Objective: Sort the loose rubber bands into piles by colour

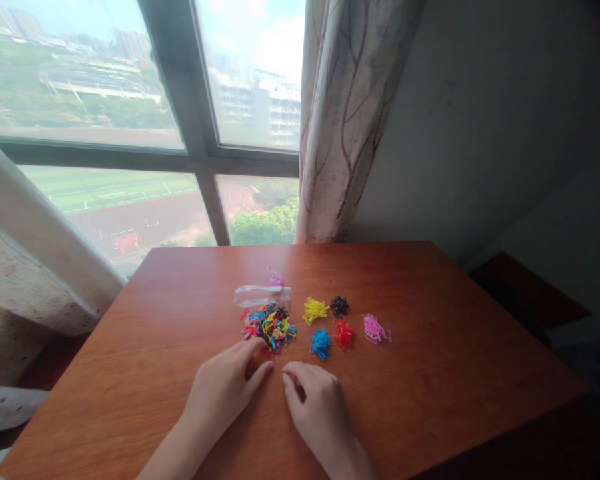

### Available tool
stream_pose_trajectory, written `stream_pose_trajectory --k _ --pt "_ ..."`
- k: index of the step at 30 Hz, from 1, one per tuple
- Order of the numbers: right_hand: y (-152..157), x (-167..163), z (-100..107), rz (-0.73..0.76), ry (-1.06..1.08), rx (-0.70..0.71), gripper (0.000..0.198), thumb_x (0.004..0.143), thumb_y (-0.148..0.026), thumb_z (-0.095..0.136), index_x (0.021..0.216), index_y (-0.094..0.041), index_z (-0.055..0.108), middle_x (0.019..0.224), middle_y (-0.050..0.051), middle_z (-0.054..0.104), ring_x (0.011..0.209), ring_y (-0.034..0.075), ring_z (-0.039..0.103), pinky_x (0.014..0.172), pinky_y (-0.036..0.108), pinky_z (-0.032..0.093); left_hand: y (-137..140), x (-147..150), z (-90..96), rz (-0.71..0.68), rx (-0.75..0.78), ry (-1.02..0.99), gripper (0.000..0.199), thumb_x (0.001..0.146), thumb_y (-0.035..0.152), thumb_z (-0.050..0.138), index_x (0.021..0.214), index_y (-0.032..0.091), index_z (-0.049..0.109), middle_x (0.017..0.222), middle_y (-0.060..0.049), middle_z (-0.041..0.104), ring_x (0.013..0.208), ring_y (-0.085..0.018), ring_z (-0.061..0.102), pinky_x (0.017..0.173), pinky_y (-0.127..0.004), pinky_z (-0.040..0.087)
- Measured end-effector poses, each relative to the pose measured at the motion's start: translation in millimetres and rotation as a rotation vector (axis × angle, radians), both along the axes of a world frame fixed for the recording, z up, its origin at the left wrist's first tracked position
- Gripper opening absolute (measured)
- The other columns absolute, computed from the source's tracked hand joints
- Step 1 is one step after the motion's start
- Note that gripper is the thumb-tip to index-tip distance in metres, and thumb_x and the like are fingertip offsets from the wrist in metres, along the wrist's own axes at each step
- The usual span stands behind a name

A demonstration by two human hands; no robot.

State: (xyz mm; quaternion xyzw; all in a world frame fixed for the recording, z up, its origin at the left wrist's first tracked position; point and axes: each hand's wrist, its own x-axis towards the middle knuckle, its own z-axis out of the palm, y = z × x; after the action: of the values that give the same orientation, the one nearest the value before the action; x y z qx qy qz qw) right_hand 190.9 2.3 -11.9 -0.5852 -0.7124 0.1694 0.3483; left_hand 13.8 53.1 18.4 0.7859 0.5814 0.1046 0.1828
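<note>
A mixed pile of small coloured rubber bands (pixel 269 325) lies on the table. My left hand (pixel 229 377) is at its near edge, the index fingertip touching the bands and the thumb held apart from it. To the right, my right hand (pixel 317 403) rests near the tabletop with thumb and index fingertip pressed together; whatever is between them is too small to make out. Sorted by colour, yellow bands (pixel 315 311), black bands (pixel 339 306), blue bands (pixel 321 343), red bands (pixel 344 334) and pink bands (pixel 375 329) form separate little heaps right of the mixed pile.
Behind the mixed pile a clear plastic bottle (pixel 260 295) lies on its side, with a purple piece (pixel 277 280) just beyond it. The brown wooden table (pixel 420 380) meets a window (pixel 207 157) and a patterned curtain (pixel 340 120) at its far edge.
</note>
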Motion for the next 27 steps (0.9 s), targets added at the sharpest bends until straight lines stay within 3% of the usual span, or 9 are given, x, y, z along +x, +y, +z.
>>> stream_pose_trajectory --k 16,27 --pt "-1 1 2 0.003 -0.017 -0.003 0.017 0.090 -0.014 0.049 0.088 -0.023 0.064 0.078 0.001 0.069 0.073 0.015 0.065 0.068 0.022 0.040 -1 -3 -5.1 -0.066 0.044 -0.091 0.017 0.092 0.025 0.046 0.096 0.027 0.062 0.091 0.002 0.073 0.080 -0.016 0.068 0.069 -0.024 0.045" --pt "-1 0 3 0.018 -0.022 -0.034 0.016 0.089 -0.013 0.051 0.086 -0.023 0.062 0.078 -0.001 0.068 0.072 0.015 0.063 0.066 0.023 0.036 4 -6 -2.3 -0.098 0.176 -0.180 0.015 0.092 0.028 0.048 0.093 0.024 0.062 0.069 0.004 0.064 0.058 -0.011 0.057 0.057 -0.021 0.041"
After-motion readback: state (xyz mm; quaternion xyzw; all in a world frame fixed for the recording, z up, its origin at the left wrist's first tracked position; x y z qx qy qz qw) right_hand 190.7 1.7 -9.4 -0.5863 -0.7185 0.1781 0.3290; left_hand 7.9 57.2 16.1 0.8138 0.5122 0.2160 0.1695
